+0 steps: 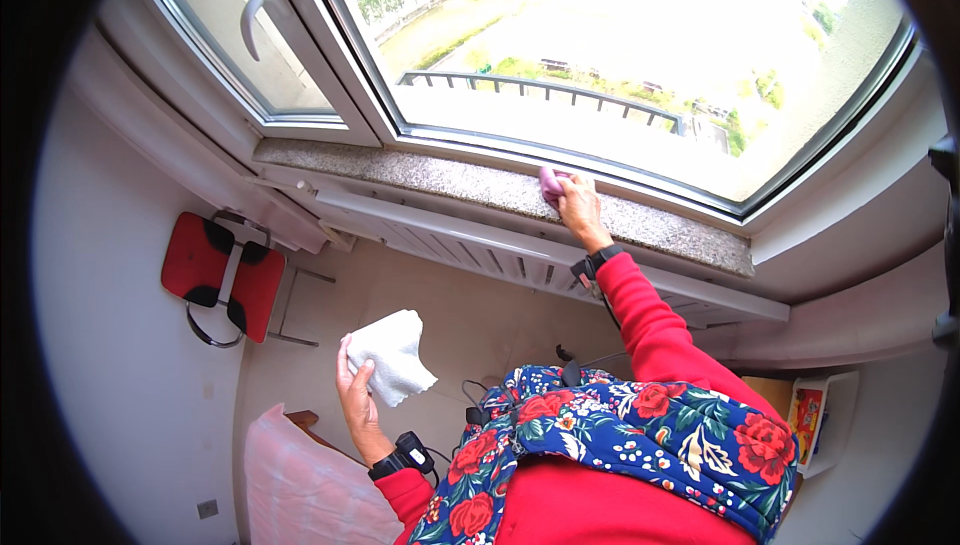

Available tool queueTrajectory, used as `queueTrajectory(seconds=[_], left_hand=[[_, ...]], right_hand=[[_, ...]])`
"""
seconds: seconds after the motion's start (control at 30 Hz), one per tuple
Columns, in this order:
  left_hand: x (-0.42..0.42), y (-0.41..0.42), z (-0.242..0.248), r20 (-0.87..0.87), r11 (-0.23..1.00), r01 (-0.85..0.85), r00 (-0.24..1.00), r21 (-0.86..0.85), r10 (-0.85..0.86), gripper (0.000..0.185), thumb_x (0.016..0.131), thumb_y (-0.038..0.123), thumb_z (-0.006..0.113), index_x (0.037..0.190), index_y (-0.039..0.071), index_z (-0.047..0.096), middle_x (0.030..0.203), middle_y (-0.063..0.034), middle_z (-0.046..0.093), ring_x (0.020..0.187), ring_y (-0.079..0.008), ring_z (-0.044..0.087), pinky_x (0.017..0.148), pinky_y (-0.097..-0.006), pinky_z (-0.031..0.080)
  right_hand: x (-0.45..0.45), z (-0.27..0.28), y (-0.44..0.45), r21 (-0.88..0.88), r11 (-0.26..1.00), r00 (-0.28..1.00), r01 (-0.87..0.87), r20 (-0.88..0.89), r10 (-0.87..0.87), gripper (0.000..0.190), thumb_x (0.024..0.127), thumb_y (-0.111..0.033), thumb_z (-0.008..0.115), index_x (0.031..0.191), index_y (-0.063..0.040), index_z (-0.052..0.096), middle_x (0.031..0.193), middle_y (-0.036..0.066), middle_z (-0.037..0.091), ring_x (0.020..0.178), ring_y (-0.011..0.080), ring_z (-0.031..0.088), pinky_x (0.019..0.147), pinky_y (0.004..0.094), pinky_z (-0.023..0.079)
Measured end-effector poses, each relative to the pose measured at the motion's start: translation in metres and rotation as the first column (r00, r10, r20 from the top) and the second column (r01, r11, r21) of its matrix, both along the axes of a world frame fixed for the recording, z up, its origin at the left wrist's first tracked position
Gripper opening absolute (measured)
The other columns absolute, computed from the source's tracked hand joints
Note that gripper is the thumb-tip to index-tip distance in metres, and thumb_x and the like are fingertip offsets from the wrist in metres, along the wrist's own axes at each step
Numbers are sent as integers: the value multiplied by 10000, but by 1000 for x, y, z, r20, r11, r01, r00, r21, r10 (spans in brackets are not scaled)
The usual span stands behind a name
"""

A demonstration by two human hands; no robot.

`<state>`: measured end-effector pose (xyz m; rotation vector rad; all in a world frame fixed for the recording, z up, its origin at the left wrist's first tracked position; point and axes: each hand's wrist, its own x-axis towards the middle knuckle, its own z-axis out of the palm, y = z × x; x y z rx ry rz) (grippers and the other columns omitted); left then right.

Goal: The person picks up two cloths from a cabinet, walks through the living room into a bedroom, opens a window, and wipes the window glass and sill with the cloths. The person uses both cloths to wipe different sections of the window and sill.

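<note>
My right hand [580,207] grips a folded purple cloth [552,183] and presses it onto the speckled granite windowsill [465,179], close against the white window frame [480,153]. Lower and to the left, my left hand [358,395] holds a white cloth [391,356] up in the air over the floor. The thumb lies across the near face of this cloth, and the other fingers are partly hidden behind it. A large windowpane [600,42] rises beyond the sill.
A white radiator [480,234] runs beneath the sill. A red and black folding chair [225,275] stands by the left wall, above a bed with a pale pink cover [300,477]. The left window sash has a white handle [251,26]. A white bin [832,417] sits at right.
</note>
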<state>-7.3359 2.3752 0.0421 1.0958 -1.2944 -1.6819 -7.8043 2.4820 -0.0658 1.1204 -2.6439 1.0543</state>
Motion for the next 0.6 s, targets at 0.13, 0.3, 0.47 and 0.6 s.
queueTrajectory(seconds=[0.13, 0.3, 0.47, 0.6], left_hand=[[-22, 0, 11, -17, 995, 104, 994, -2, -104, 666, 753, -24, 624, 1385, 10, 416, 1409, -130, 409, 1318, -237, 380, 1122, -351, 246], [-74, -1, 32, -43, 945, 326, 944, -20, -327, 647, 754, -34, 598, 1378, 38, 440, 1324, -106, 493, 1241, -211, 463, 1080, -326, 317], [-134, -1, 54, 141, 753, 657, 749, -34, -648, 626, 752, 32, 655, 1355, 83, 494, 1292, -81, 521, 1176, -185, 494, 1015, -287, 364], [-163, 4, 62, 172, 551, 834, 548, -33, -818, 576, 803, 40, 649, 1358, 81, 501, 1293, -69, 525, 1147, -167, 509, 985, -281, 401]], right_hand=[[-4, 25, -11, -113, 981, 962, -159, 207, 180, 480, 822, -192, 663, 1276, -91, 545, 1114, 151, 583, 1081, 348, 531, 939, 416, 445], [43, 65, 10, -439, 824, 779, -360, 346, 524, 538, 859, -224, 678, 1342, -79, 492, 1229, 166, 576, 1114, 296, 563, 958, 383, 435], [112, 96, 27, -538, 625, 248, -566, 612, 751, 666, 893, -363, 647, 1425, -56, 390, 1324, 120, 533, 1183, 184, 499, 1012, 340, 391], [121, 108, 40, -592, 543, -33, -596, 694, 720, 705, 856, -458, 669, 1377, -35, 454, 1237, 88, 565, 1131, 160, 498, 958, 306, 410]])
